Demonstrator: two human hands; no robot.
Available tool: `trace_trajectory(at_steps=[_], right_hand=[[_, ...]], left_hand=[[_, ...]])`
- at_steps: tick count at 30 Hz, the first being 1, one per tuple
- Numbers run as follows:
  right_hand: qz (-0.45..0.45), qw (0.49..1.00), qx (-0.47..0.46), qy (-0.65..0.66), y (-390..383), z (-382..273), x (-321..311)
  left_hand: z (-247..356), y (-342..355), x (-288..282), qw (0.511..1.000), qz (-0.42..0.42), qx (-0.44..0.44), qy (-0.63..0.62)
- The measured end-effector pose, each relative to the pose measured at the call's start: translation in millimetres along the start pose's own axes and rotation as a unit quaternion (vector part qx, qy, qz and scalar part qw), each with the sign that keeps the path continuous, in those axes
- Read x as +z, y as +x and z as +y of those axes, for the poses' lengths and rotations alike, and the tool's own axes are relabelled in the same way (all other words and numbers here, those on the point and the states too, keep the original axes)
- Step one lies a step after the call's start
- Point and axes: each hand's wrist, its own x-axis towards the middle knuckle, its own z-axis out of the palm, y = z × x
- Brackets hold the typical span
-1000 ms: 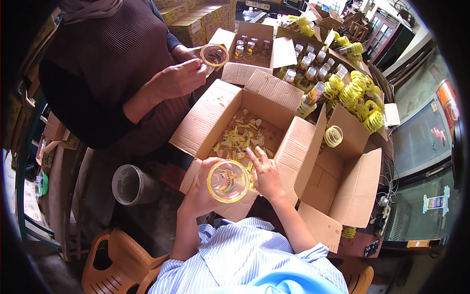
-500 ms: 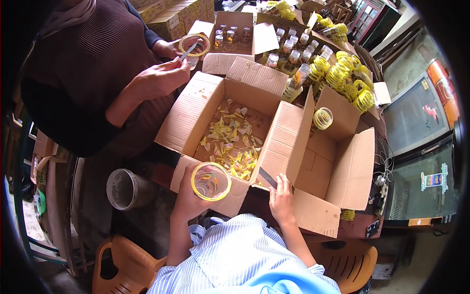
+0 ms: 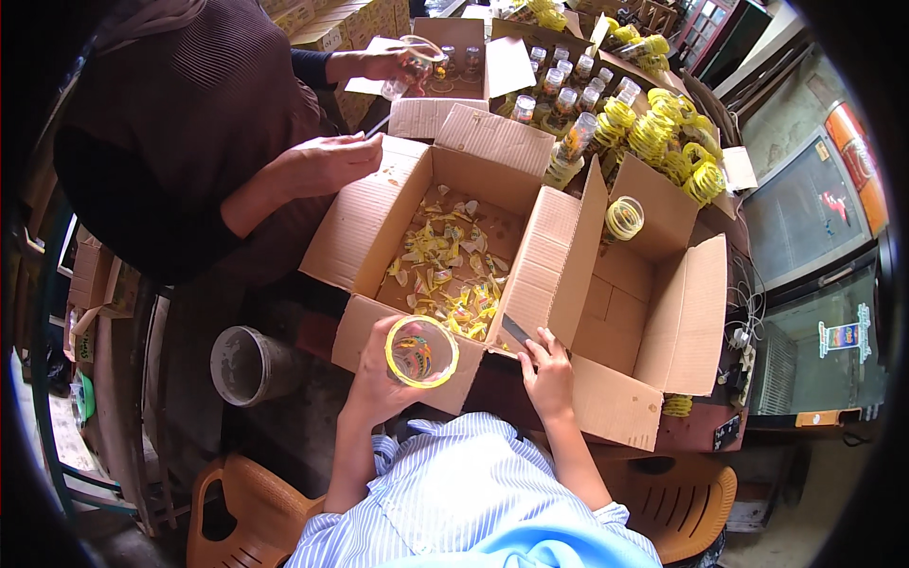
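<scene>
My left hand (image 3: 374,386) is closed around a clear plastic cup (image 3: 417,353) with a yellow rim, its mouth tilted up toward me. Coloured print shows through the cup. In my right hand (image 3: 549,381) is a knife (image 3: 516,331), its dark blade pointing up and left, over the edge between two boxes. Beyond both hands stands an open cardboard box (image 3: 478,175) holding many yellow and whitish trimmings (image 3: 445,260) on its bottom.
At the right, a second open box (image 3: 677,322) holds a small stack of yellow rings or cups (image 3: 624,218). Stacked cups with yellow rims (image 3: 653,137) crowd the far right. A co-worker's hand (image 3: 327,163) holds a blade at left. A grey bucket (image 3: 241,364) stands lower left.
My left hand and the cup have shifted slightly right, nearer the knife. The co-worker's hands have separated; one has carried a cup away toward the small far box.
</scene>
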Motion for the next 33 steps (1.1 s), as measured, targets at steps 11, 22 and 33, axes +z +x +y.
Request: trace_trajectory(at_steps=[11,22,33], right_hand=[[-0.028,0.996,-0.086,0.001,7,0,-3],[-0.065,0.990,-0.117,-0.041,15,-3,-4],[0.008,0.993,-0.088,-0.074,-17,24,-29]], left_hand=[[-1,-4,6,0.999,0.018,0.014,0.043],[-1,-6,4,0.998,0.023,-0.002,0.054],[-2,-10,2,0.999,0.017,-0.020,0.040]])
